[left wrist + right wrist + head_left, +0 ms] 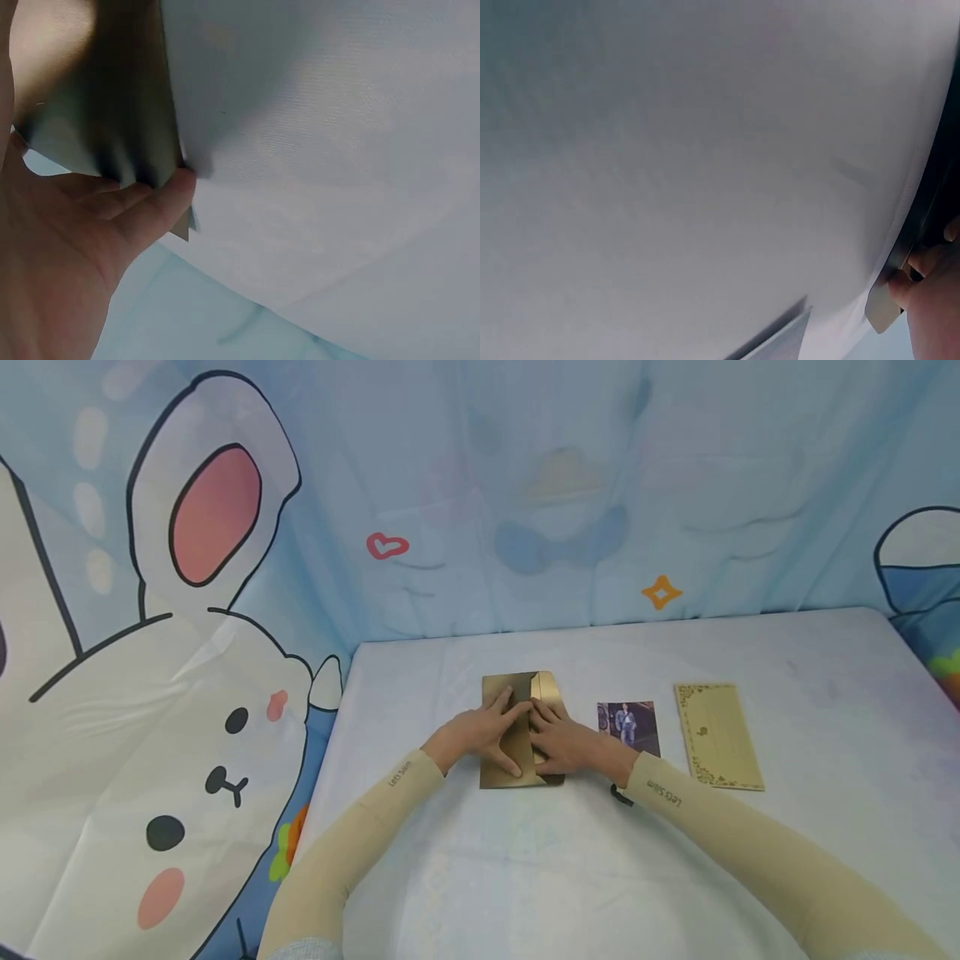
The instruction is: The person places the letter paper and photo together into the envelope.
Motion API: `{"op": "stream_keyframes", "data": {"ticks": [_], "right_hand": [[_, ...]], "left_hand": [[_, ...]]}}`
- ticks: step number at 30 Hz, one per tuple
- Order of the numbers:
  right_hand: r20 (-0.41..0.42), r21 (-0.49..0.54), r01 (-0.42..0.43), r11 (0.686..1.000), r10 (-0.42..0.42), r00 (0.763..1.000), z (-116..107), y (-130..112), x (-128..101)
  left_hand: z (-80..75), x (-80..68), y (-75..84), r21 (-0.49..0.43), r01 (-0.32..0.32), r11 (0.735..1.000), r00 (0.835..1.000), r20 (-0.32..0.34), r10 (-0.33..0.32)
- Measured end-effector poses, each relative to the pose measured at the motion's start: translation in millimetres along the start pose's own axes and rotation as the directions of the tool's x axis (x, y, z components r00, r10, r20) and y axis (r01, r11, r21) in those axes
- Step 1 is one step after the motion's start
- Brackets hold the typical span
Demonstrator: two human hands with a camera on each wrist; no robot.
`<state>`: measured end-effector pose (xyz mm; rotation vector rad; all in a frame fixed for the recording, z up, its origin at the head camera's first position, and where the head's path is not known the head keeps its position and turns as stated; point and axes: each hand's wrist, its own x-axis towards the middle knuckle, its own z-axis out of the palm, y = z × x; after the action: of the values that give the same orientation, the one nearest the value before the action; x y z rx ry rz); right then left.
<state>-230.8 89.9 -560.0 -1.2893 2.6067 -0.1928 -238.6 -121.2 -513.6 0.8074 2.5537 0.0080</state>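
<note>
A shiny gold envelope [492,779] lies upright on the white-covered table, its flap [550,687] on the right side. Spread across the envelope's body is my left hand [483,729], fingers extended and thumb apart. My right hand [566,745] presses its fingertips on the flap near the fold. In the left wrist view, the left hand [82,232] touches the gold surface [142,82] close to its edge. The right hand [937,300] shows only partly in the right wrist view, beside a pale corner [883,311] of the envelope.
Right of the envelope lies a photo [627,723] of a standing person, partly covered by my right forearm. Further right is a gold card [718,735] with ornate corners. A small black object [621,796] shows under the right sleeve. A printed curtain [450,485] hangs behind.
</note>
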Motion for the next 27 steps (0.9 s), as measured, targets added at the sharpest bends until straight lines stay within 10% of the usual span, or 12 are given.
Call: {"op": "stream_keyframes", "data": {"ticks": [27], "right_hand": [[-0.075,0.038,0.025,0.999,-0.022,0.997,3.4,10.8,-13.9]], "left_hand": [[-1.7,-4.4,-2.9,0.019,-0.064,0.998,0.997,-0.040,0.065]]}}
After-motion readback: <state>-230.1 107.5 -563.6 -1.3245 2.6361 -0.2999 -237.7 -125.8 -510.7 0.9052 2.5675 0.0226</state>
